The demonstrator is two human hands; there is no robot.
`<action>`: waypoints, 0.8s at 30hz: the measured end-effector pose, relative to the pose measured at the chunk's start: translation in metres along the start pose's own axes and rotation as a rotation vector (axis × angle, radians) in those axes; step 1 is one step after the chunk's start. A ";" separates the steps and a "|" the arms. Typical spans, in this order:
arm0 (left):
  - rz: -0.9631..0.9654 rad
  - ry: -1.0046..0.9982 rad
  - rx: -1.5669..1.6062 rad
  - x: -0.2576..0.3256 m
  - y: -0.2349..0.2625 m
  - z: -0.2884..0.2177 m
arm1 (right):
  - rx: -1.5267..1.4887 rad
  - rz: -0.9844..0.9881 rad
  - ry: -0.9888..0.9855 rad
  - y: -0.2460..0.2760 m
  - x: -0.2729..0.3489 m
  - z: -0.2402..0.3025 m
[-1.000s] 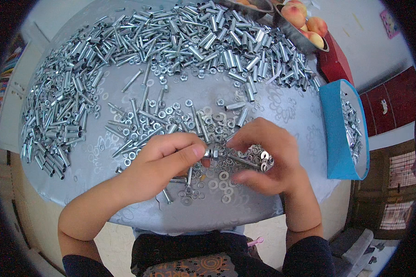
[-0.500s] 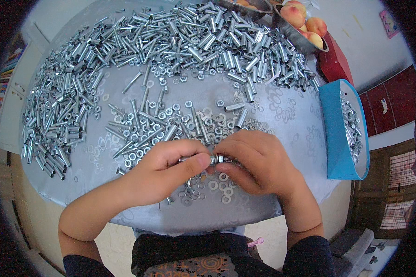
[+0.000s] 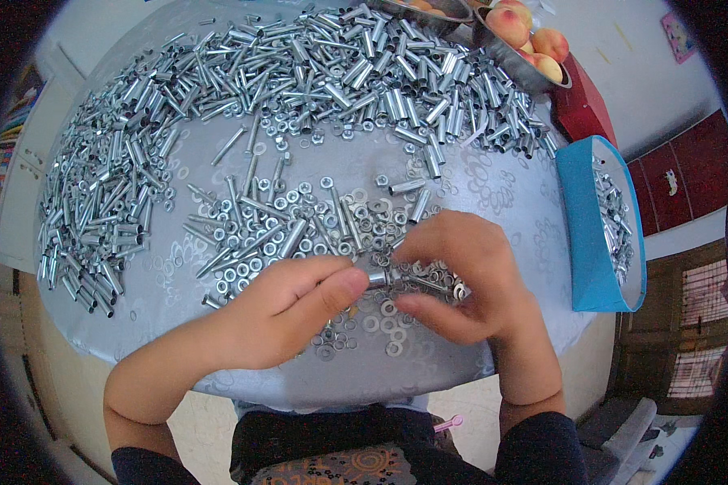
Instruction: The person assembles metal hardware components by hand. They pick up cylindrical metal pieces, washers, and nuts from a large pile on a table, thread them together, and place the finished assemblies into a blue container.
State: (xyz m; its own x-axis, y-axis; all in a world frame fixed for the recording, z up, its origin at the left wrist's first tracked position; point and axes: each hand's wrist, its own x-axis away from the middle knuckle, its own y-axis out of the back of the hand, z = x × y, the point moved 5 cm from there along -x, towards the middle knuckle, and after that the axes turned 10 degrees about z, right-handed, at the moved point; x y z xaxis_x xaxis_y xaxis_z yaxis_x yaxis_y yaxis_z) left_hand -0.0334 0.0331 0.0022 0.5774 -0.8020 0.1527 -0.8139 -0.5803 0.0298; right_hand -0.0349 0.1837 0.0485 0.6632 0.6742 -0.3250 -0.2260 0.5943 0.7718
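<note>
Pinched between the thumb and fingers of my left hand [image 3: 299,307] is a shiny expansion bolt [image 3: 377,280], its end sticking out to the right; the rest is hidden in the grip. My right hand [image 3: 469,275] hovers just right of that end, thumb and fingers spread apart, with nothing plainly held between them. Under and beyond both hands lies a loose pile of nuts [image 3: 256,264], bolts and flat washers [image 3: 371,323]. A metal sleeve [image 3: 419,205] lies on the cloth just beyond my right hand.
A broad heap of sleeves, bolts and nuts [image 3: 299,73] curves along the table's far and left sides. At the right edge stands a blue box [image 3: 582,234] with more metal parts. Metal bowls with peaches [image 3: 508,27] and a red box [image 3: 582,105] sit far right.
My right hand has come off the bolt's nut end and opened, its fingers spreading to the right. My left hand keeps its pinch on the expansion bolt in about the same place.
</note>
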 end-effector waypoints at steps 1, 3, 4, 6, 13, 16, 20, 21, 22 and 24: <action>0.003 0.018 0.016 -0.001 0.001 0.001 | 0.037 0.015 0.017 -0.002 0.001 -0.001; 0.010 0.018 0.025 -0.002 0.000 0.002 | 0.088 0.093 0.011 -0.007 0.002 -0.002; 0.014 0.000 0.017 -0.002 -0.001 0.004 | 0.102 0.155 -0.013 -0.008 0.004 -0.005; 0.021 -0.008 0.013 -0.002 -0.002 0.005 | 0.060 0.152 -0.034 -0.009 0.003 -0.005; 0.055 0.024 0.016 -0.002 -0.004 0.007 | -0.064 0.199 -0.015 -0.012 0.000 -0.003; 0.055 0.019 0.041 -0.002 -0.003 0.003 | -0.091 0.142 0.009 -0.014 0.001 -0.004; 0.082 0.056 0.124 0.000 -0.004 0.003 | -0.141 0.285 -0.113 -0.019 0.005 -0.006; 0.076 0.031 0.063 0.000 -0.004 0.001 | -0.130 0.283 -0.114 -0.019 0.005 -0.007; 0.069 0.006 0.001 -0.001 -0.003 -0.001 | -0.120 0.281 -0.116 -0.019 0.004 -0.007; 0.037 -0.061 -0.202 -0.001 -0.002 -0.005 | -0.119 0.289 -0.131 -0.021 0.003 -0.008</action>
State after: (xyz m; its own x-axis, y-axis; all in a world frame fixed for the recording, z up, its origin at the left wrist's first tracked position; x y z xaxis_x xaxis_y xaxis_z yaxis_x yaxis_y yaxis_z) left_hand -0.0326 0.0360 0.0064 0.5446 -0.8330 0.0977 -0.8276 -0.5150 0.2232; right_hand -0.0334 0.1768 0.0270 0.6439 0.7648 -0.0230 -0.4948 0.4392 0.7498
